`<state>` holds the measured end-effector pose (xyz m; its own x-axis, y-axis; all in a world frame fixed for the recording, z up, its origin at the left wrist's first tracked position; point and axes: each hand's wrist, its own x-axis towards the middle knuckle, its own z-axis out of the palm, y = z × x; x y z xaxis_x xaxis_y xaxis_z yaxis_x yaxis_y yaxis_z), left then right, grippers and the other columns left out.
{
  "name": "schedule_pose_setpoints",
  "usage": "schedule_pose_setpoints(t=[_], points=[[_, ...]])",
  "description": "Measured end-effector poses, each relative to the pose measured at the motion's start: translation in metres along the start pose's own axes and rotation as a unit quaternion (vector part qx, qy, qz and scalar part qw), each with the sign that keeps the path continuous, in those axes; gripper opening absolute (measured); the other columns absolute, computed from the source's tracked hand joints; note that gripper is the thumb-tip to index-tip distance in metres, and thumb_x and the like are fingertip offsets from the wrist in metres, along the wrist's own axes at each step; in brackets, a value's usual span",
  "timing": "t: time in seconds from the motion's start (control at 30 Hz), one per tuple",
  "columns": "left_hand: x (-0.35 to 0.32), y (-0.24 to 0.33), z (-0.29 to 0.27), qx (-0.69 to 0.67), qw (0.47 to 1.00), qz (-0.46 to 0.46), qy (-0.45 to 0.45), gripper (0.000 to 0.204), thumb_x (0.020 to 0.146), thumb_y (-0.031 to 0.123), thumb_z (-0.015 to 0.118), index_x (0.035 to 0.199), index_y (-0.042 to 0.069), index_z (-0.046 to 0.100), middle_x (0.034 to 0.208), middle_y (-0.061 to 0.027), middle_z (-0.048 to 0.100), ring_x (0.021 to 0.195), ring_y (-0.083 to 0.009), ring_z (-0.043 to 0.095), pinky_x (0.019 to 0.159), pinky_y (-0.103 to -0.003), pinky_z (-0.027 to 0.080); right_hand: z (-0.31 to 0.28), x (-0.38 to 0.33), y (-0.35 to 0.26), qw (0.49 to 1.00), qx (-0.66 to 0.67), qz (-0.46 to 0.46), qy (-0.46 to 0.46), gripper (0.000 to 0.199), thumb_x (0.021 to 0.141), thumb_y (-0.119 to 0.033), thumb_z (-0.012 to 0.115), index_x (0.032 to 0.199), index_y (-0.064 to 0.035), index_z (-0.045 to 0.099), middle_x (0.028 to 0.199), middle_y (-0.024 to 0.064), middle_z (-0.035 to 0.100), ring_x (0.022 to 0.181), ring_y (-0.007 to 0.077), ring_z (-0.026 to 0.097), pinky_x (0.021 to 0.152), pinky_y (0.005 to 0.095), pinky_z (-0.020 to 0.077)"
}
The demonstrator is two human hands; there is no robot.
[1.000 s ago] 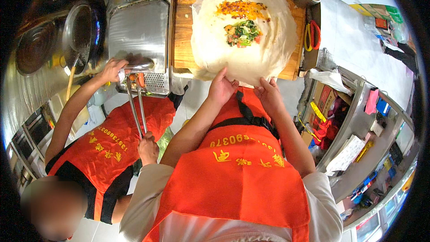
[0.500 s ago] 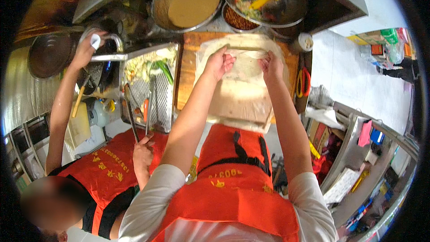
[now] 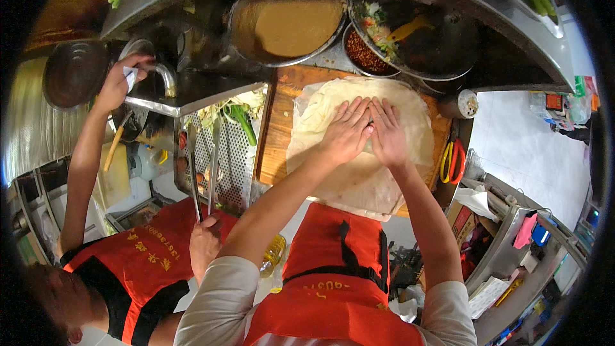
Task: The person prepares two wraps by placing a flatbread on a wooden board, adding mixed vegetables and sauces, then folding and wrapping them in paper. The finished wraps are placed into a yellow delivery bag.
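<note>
Thin dough sheets (image 3: 365,178) lie on the wooden board (image 3: 279,115); left hand (image 3: 348,129) and right hand (image 3: 387,133) rest atop, fingers outstretched, pinching nothing visible. Probably light, floppy, easily torn: best held broadly along the near edge.

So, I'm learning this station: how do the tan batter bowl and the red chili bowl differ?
The batter bowl is wider than the chili bowl. The batter bowl holds a smooth tan mix; the chili bowl, coarse red flakes. The wok partly covers the chili bowl, while the batter bowl stands left of the wok. Both are round, metal and beyond the flatbread.
</note>
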<state>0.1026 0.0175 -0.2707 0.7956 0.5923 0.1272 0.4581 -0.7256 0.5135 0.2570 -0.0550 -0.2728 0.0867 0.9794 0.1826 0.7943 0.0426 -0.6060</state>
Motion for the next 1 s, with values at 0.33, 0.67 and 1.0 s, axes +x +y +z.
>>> schedule_pose_setpoints(t=[0.33, 0.67, 1.0], points=[[-0.055, 0.030, -0.021, -0.001, 0.999, 0.023, -0.023, 0.053, 0.095, 0.031, 0.054, 0.132, -0.006, 0.052, 0.141, -0.0253, 0.049, 0.134, -0.0378, 0.045, 0.114, -0.050, 0.031, 0.003, -0.060, -0.031, 0.993, -0.067, 0.001, -0.102, 0.057, 0.091, -0.019, 0.051, 0.142, 0.0030, 0.041, 0.149, 0.0178, 0.042, 0.141, 0.0371, 0.035, 0.116, 0.0524, 0.0251], [-0.107, 0.050, -0.014, 0.013, 1.000, 0.017, 0.008, 0.055, 0.085, 0.031, 0.066, 0.129, -0.001, 0.056, 0.136, -0.0197, 0.054, 0.129, -0.0356, 0.049, 0.107, -0.049, 0.039, 0.007, -0.112, -0.054, 0.993, -0.048, -0.006, -0.108, 0.055, 0.096, -0.027, 0.050, 0.142, 0.0012, 0.041, 0.147, 0.0172, 0.044, 0.140, 0.0350, 0.035, 0.117, 0.0510, 0.0241], [-0.102, 0.026, -0.023, 0.009, 0.998, 0.068, 0.016, 0.051, 0.080, 0.026, 0.069, 0.124, 0.001, 0.059, 0.134, -0.0141, 0.056, 0.122, -0.0320, 0.053, 0.103, -0.046, 0.041, -0.001, -0.095, -0.060, 0.997, -0.023, -0.019, -0.077, 0.059, 0.091, -0.034, 0.062, 0.138, -0.0025, 0.048, 0.139, 0.0165, 0.052, 0.133, 0.0344, 0.045, 0.113, 0.0491, 0.0336]])
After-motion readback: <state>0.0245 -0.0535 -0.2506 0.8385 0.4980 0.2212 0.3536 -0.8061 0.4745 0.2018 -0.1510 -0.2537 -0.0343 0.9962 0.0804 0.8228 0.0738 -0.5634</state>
